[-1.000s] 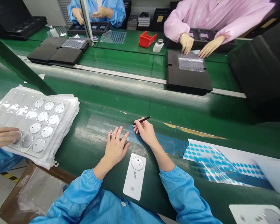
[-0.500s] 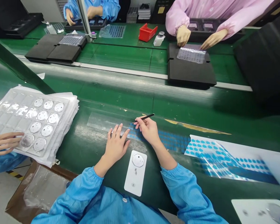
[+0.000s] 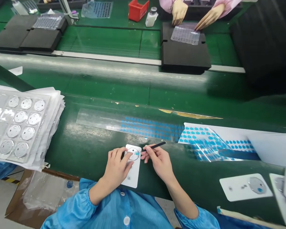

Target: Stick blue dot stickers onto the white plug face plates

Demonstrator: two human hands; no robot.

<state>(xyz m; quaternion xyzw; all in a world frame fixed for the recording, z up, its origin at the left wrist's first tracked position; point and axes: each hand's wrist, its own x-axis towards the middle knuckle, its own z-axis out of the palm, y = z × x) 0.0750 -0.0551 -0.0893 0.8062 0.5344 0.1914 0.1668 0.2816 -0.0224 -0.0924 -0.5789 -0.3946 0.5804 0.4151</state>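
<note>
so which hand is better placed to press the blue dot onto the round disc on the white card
Right hand: its black tweezers tip sits at the blue dot on the disc. Left hand is pinning the white card.

We note a bright blue smock with long sleeves gathered at elasticated cuffs, white snap buttons down its front; both hands, left (image 3: 116,168) and right (image 3: 160,162), are bare
</note>
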